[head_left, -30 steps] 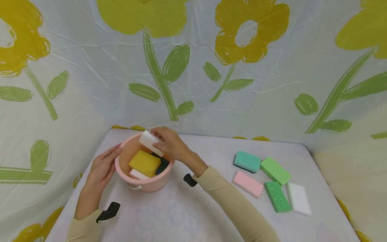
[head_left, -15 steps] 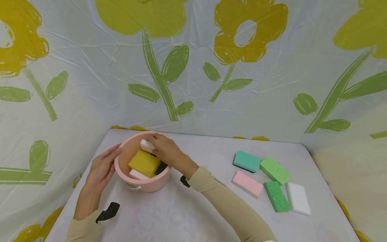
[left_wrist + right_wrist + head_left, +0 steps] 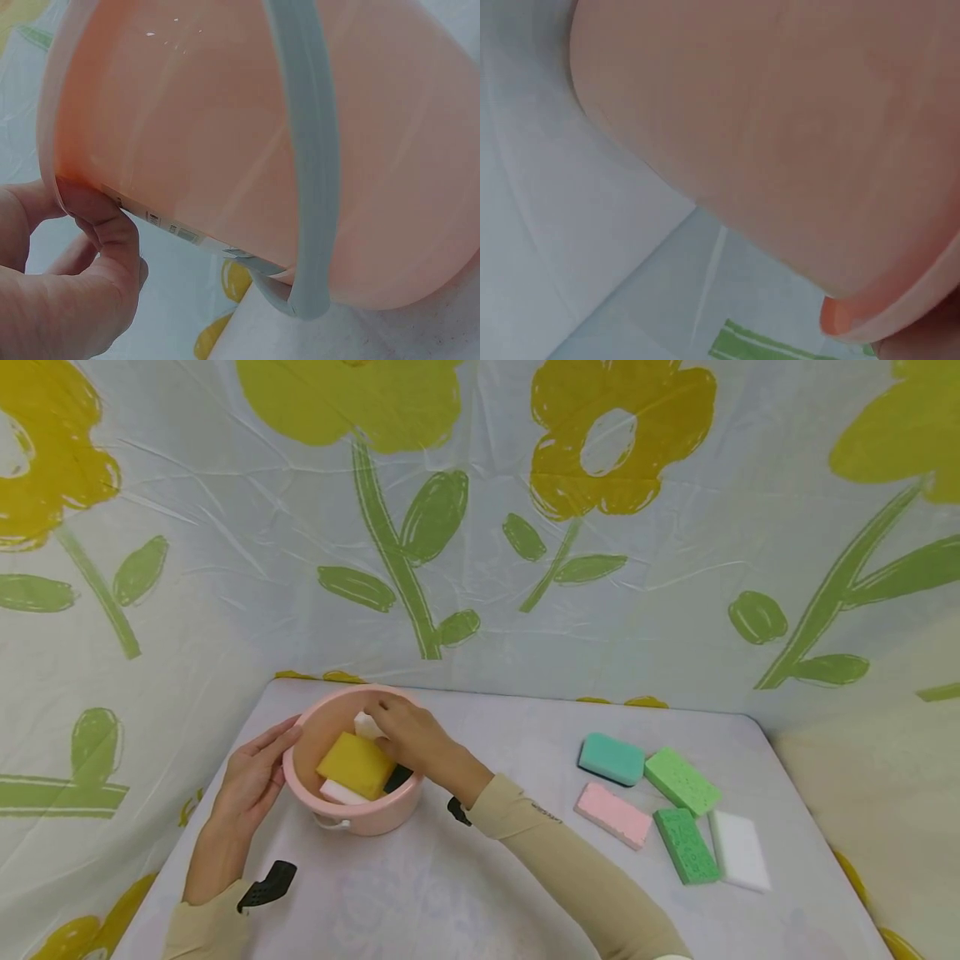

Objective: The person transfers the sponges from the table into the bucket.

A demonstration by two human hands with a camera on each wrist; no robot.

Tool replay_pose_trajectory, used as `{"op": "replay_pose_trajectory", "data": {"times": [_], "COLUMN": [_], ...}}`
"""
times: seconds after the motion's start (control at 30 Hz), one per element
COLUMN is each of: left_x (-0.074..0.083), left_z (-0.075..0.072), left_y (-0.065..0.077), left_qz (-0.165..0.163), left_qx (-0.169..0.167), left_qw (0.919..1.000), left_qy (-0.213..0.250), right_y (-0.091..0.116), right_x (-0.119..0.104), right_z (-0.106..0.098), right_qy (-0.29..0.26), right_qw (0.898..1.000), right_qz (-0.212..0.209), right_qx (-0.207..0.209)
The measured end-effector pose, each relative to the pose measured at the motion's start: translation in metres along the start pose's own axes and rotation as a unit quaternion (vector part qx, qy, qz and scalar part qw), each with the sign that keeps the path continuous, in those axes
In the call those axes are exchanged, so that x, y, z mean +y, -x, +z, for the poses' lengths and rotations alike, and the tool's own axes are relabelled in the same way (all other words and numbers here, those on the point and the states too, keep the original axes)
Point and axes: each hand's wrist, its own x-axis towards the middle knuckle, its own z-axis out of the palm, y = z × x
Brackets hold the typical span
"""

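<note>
Much lower than a second ago, with white sponge (image 3: 365,727) pinched in right hand (image 3: 412,735) inside pink bucket (image 3: 367,823) gripped by left hand (image 3: 251,777), just behind yellow sponge (image 3: 356,764); likely nearly placed, with five loose sponges (image 3: 684,845) left on counter (image 3: 360,902).

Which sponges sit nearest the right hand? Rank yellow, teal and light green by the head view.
1. Yellow sponge: in the bucket, by the right hand.
2. Teal sponge: on the table, right of the bucket.
3. Light green sponge: farther right.
</note>
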Motion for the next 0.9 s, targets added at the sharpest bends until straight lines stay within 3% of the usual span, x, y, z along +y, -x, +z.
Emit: {"op": "replay_pose_trajectory", "data": {"times": [0.27,0.57,0.9], "left_x": [0.001,0.0,0.001], "left_z": [0.002,0.002,0.004], "left_y": [0.0,0.002,0.004], "left_qz": [-0.003,-0.004,-0.019], "left_qx": [0.002,0.003,0.026], "left_qw": [1.0,0.9999,0.9992], "left_qy": [-0.001,-0.01,-0.024], "right_y": [0.01,0.026,0.041], "right_x": [0.002,0.008,0.017], "right_z": [-0.011,-0.025,-0.036], "right_qy": [-0.016,-0.083,-0.135], "right_qw": [1.0,0.993,0.987], "right_qz": [-0.009,-0.031,-0.011], "right_qx": [0.02,0.072,0.089]}}
